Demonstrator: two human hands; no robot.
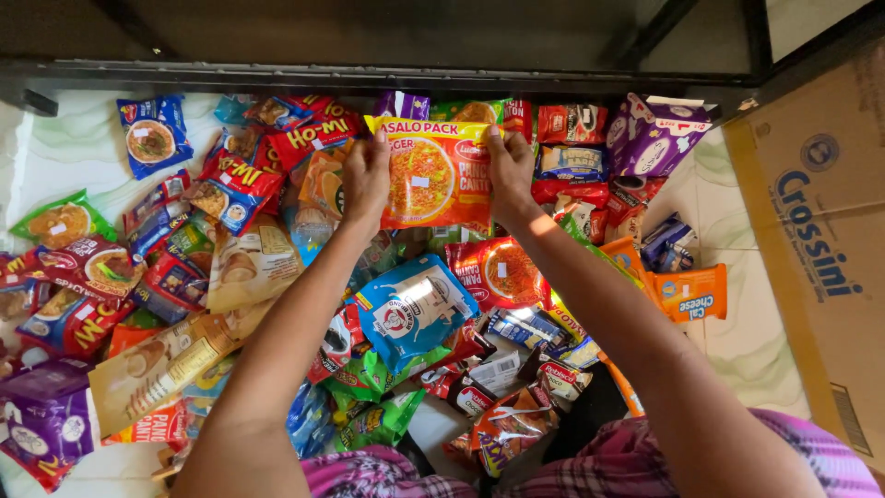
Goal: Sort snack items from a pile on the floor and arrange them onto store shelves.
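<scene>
Here, a large yellow-and-orange plastic noodle packet [435,175] is held up flat above the pile, near the far middle of the scene, just below the dark metal frame [369,74]. Its left edge is pinched by the left hand [366,177], fingers closed over the top corner, and its right edge is gripped the same way by the right hand [510,166]; both grips are closed firmly on the packet. Below the packet, between the two forearms, a light blue plastic pouch with a white round emblem [410,309] is seen lying on the heap, and a red noodle packet [500,272] lies just beside it to the right. Red-and-yellow snack wrappers [241,180] are scattered to the left of the left hand. A purple-and-white bag [654,136] is seen to the far right, and an orange cracker packet [691,293] lies nearer, apart from the main heap. A blue noodle packet [154,134] rests at the far left on the pale tiled floor [74,148]. A brown cardboard box [820,240] stands along the right edge.
</scene>
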